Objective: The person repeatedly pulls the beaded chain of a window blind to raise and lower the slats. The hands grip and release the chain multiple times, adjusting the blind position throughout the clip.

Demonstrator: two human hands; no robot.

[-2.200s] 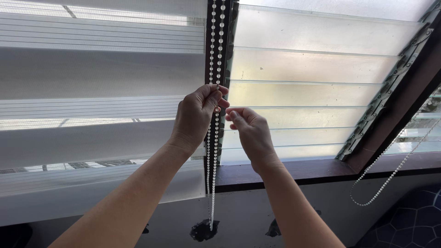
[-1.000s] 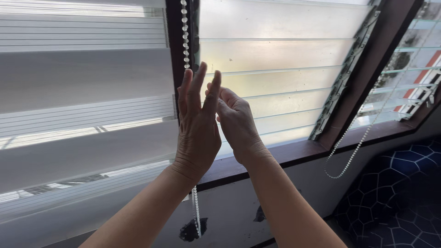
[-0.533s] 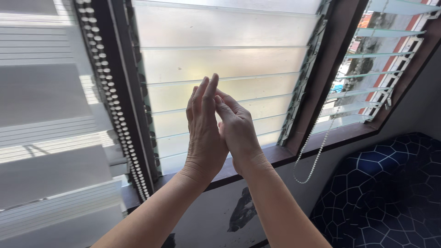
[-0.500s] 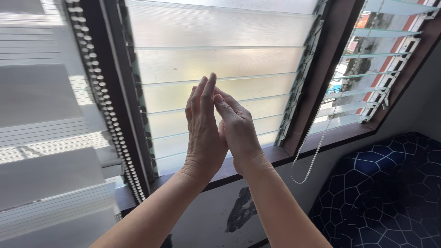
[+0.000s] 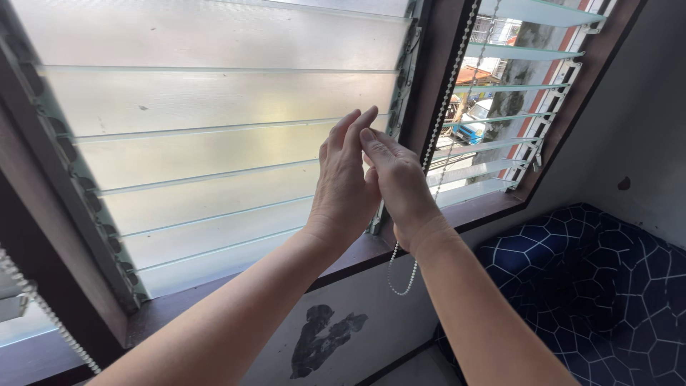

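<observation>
Left hand: the left hand [image 5: 345, 187] is raised in front of the window with its fingers stretched straight up, palm turned toward the other hand. Nothing in it, fully released.

Right hand: the right hand [image 5: 400, 187] is pressing against the left one, fingertips lying over the left fingers near the top. Also flat and loose, not gripping anything that I can see.

Both together: they're sitting palm to palm, touching, about level with the middle glass slats.

Bead chain: a white bead chain [image 5: 441, 121] is hanging down along the dark post just to the right of the hands. Its bottom loop is dangling below the right wrist, in front of the wall. Looks like it's passing behind the right hand, can't tell if it's actually touching.

Window: frosted glass slats [image 5: 207, 143] are filling the frame behind the hands, all tilted pretty much closed.

Next window: more slats [image 5: 514, 93] to the right are angled open, with a street showing through.

Frame: a dark brown wooden frame [image 5: 429, 86] is running between the two windows and along the sill.

Second chain: another bead chain [image 5: 43, 307] is cutting across the bottom left corner, well apart from the hands.

Seat: a navy cushion [image 5: 607, 286] with a thin hexagon pattern is sitting low on the right, under the open window.

Wall: the grey wall [image 5: 329, 336] below the sill is showing a dark patch of peeled paint.
</observation>
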